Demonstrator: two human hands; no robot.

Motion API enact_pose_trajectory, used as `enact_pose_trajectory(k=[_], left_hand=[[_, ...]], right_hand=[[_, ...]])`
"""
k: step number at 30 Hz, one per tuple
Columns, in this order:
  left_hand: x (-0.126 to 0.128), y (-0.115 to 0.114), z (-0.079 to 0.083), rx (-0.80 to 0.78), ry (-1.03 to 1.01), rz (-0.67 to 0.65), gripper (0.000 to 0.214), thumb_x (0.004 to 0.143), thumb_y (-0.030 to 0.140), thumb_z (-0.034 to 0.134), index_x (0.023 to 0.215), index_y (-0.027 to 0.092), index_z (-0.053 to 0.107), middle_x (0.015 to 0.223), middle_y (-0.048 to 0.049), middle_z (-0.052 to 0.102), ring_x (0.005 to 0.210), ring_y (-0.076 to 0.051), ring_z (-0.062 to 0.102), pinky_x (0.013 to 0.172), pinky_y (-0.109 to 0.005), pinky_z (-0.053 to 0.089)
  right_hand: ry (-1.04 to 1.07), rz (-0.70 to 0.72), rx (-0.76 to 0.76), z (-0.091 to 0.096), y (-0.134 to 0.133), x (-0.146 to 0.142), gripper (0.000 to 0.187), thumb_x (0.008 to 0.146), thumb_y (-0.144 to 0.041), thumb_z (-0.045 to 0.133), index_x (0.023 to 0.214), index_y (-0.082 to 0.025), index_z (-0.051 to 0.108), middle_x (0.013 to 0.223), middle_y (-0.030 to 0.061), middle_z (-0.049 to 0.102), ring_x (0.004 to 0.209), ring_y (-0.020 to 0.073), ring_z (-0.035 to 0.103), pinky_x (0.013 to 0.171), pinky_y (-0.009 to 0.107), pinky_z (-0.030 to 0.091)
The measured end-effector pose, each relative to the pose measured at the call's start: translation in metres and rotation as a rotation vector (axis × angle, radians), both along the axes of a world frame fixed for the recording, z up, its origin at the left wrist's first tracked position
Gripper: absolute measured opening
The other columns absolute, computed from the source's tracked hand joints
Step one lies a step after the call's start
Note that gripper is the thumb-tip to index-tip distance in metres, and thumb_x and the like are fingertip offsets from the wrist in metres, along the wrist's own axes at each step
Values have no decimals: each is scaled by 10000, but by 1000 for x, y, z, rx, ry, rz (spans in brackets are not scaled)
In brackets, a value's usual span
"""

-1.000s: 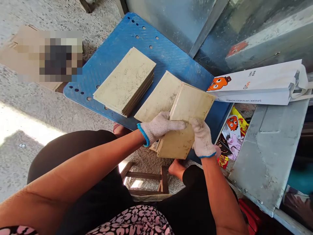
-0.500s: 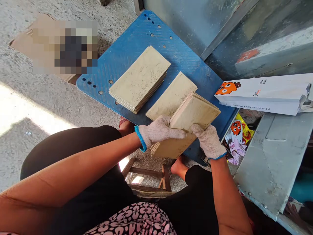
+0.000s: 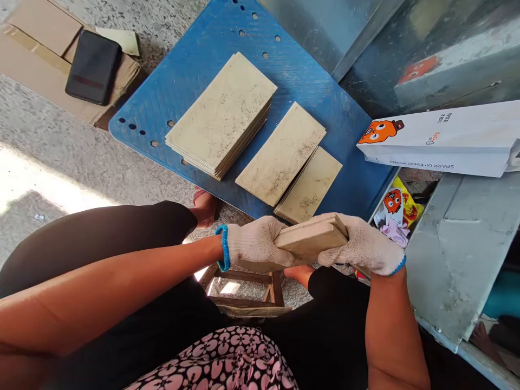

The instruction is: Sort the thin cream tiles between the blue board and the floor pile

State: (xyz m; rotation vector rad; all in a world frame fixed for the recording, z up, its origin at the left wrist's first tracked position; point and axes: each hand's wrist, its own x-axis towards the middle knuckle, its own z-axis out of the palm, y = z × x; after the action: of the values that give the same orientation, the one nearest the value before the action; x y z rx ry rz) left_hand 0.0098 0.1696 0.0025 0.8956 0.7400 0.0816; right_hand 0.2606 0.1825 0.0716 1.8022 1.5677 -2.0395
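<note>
Both my hands wear white knit gloves with blue cuffs. Between them is a small stack of thin cream boards (image 3: 311, 239), tipped so that its edge faces me. My left hand (image 3: 260, 242) grips its left end, and my right hand (image 3: 361, 244) closes round the right end. The stack is above the near edge of a blue plastic surface (image 3: 349, 179). Beyond my hands lie a speckled cream board (image 3: 280, 154) and, partly under or beside it, a few more boards (image 3: 312, 184). A taller, neat pile of the same boards (image 3: 223, 111) lies farther left.
A cardboard box (image 3: 40, 65) with a black phone-like device (image 3: 93, 67) on it stands at left. To the right are a white paper bag (image 3: 442, 141) and a grey metal ledge (image 3: 450, 238). A wooden stool (image 3: 244, 292) is between my legs.
The held stack has come toward me and turned edge-on. More boards on the blue surface now show where the stack had covered them. The view has shifted somewhat.
</note>
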Motion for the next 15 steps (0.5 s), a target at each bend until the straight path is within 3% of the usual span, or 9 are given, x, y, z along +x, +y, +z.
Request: enact_pose_trajectory(k=[3, 8, 12, 15], left_hand=[[0, -5, -6, 35, -15, -93, 327, 654, 302, 783, 935, 135, 782, 765, -2, 734, 660, -172, 636, 542, -218, 478], [-1, 6, -14, 245, -75, -277, 309, 620, 195, 790, 929, 207, 792, 827, 26, 757, 797, -196, 681, 707, -236, 531], [-1, 16, -11, 524, 240, -625, 337, 471, 68, 842, 760, 232, 785, 656, -31, 704, 763, -298, 694, 806, -410, 552], [1, 18, -10, 627, 529, -575, 265, 453, -2, 819, 602, 200, 736, 630, -100, 692, 829, -381, 709, 878, -540, 531]], right_hand=[[-45, 29, -6, 3, -14, -5, 505, 689, -335, 862, 1165, -207, 750, 957, 6, 771, 862, 220, 697, 719, 283, 558], [-246, 201, 166, 9, -41, -13, 326, 699, -435, 840, 964, -249, 802, 790, -2, 747, 687, 199, 658, 597, 271, 497], [-364, 366, 201, 3, -57, -34, 334, 769, -496, 762, 1039, -300, 786, 932, 23, 768, 813, 228, 697, 663, 287, 489], [-437, 545, 133, -18, -70, -59, 344, 815, -526, 701, 1081, -314, 752, 1003, 36, 761, 876, 263, 708, 679, 316, 477]])
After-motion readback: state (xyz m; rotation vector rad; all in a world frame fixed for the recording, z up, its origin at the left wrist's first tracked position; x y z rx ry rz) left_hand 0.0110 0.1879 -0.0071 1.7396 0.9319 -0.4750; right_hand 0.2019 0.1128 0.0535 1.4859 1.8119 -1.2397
